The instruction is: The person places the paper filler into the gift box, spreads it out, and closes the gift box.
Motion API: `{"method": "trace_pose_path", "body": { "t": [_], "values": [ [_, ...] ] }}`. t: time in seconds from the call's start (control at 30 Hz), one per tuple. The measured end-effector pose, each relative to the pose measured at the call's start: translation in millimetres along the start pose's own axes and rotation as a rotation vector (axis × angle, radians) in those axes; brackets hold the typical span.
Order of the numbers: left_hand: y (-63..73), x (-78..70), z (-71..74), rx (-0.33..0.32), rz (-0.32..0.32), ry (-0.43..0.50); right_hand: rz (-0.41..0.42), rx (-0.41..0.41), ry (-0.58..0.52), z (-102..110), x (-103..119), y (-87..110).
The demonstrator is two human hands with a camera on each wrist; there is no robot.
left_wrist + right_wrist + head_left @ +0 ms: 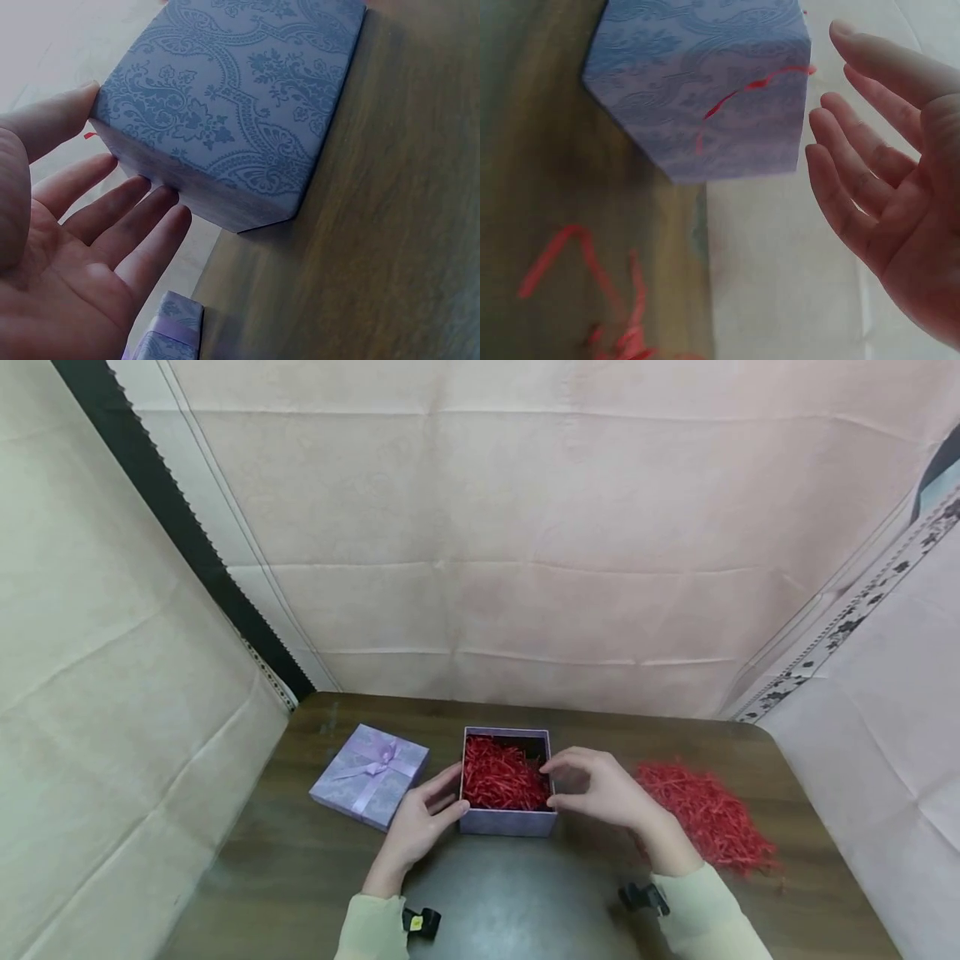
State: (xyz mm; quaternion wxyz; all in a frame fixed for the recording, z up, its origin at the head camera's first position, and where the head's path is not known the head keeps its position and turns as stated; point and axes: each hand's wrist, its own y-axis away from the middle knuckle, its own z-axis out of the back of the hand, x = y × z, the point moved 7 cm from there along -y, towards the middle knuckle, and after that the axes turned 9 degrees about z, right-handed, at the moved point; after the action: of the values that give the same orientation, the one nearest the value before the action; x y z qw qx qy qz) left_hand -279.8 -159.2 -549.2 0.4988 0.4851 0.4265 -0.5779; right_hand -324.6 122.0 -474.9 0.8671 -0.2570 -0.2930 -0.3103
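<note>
A lavender patterned gift box (506,822) stands uncovered on the table, with red shredded paper (501,777) filling most of it and a dark gap at its back right. My left hand (420,822) rests against the box's left side, its thumb at the front corner and its fairly straight fingers along the wall, as the left wrist view shows. Over the box's right rim, my right hand (600,785) hovers with thumb and fingers apart and nothing between them. One red paper strand (757,84) hangs down the outside of the box in the right wrist view.
The box lid (371,774), lavender with a ribbon bow, lies left of the box near my left hand. A loose heap of red shredded paper (708,818) spreads over the table (510,902) at right, beside my right forearm. Cloth walls (525,527) enclose the table.
</note>
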Motion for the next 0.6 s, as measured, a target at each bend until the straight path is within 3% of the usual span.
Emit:
{"method": "trace_pose_path", "body": {
  "t": [0.17,0.33,0.6],
  "values": [
    [1.6,0.0,2.2,-0.002,0.007,0.007,-0.094,-0.068,-0.048,-1.4,-16.0,24.3],
    [3.6,1.9,2.0,-0.002,0.034,0.015,-0.184,-0.042,-0.054,-9.9,-28.1,36.8],
    [1.8,-2.3,-0.4,0.016,0.015,0.034,-0.127,-0.037,-0.031,-16.3,-24.8,34.4]
  ]
}}
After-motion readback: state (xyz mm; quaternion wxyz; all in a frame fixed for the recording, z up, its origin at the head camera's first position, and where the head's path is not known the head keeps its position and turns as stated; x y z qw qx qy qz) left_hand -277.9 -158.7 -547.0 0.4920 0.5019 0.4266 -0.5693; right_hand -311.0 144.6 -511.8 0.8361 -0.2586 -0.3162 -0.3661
